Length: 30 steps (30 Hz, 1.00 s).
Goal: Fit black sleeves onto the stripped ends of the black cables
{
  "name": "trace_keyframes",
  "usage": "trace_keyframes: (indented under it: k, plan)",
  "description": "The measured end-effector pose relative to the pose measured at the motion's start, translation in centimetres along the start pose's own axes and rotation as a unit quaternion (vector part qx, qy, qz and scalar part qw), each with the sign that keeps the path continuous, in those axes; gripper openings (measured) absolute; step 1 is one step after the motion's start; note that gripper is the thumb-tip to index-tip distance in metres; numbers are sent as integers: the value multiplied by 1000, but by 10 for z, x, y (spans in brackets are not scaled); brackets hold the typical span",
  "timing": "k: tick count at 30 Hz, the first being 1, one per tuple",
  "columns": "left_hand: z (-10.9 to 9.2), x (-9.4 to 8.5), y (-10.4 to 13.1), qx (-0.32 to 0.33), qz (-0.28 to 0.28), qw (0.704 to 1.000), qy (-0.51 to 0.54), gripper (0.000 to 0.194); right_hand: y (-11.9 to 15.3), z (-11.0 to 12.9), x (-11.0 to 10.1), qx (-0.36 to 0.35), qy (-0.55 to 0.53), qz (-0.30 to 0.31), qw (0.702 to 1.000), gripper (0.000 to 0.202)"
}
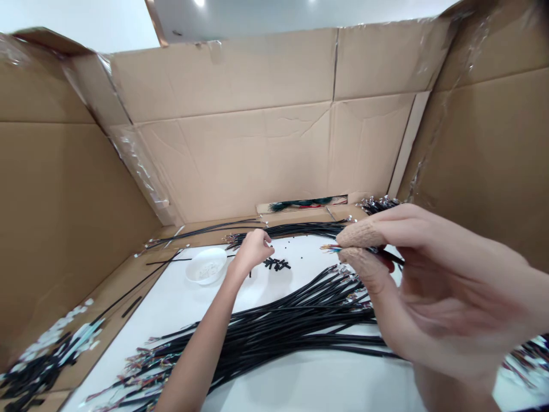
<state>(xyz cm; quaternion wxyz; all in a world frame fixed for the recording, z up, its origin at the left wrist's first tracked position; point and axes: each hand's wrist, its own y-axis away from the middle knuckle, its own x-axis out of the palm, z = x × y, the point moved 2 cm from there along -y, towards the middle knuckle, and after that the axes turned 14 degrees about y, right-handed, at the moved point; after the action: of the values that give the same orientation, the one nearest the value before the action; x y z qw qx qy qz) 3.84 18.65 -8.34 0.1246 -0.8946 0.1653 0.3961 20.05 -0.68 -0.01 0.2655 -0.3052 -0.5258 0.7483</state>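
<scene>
My right hand (450,286), close to the camera on the right, pinches a thin black cable between thumb and index finger. Both of those fingertips wear tan coverings. Bare coloured wire ends (330,248) of that cable stick out to the left past the fingertips. Farther off, my left hand (255,247) is closed with curled fingers just above a small pile of short black tubes (277,264); whether anything sits in its fingertips is hidden. Below both hands lies a large bundle of black cables (274,326) with coloured wires at its left end.
A white bowl (206,266) with small pale pieces stands left of my left hand. More black cables (300,230) lie along the back. Cardboard walls (257,143) enclose the white work surface (317,377). At lower left are black and white parts (55,349).
</scene>
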Motion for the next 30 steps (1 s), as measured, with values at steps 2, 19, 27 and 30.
trace_keyframes:
  k: [2,19,27,30]
  plan:
    - [-22,-20,23,43,-19,999,22,16,2,-1,1,0,-8,4,1000,27]
    - [-96,-40,152,383,-259,882,93,19,15,14,7,21,56,86,995,16]
    - [-107,-45,157,408,-253,873,86,22,-6,22,0,-84,127,57,987,17]
    - [-111,-46,159,410,-252,874,73,22,-11,26,1,-77,142,23,987,17]
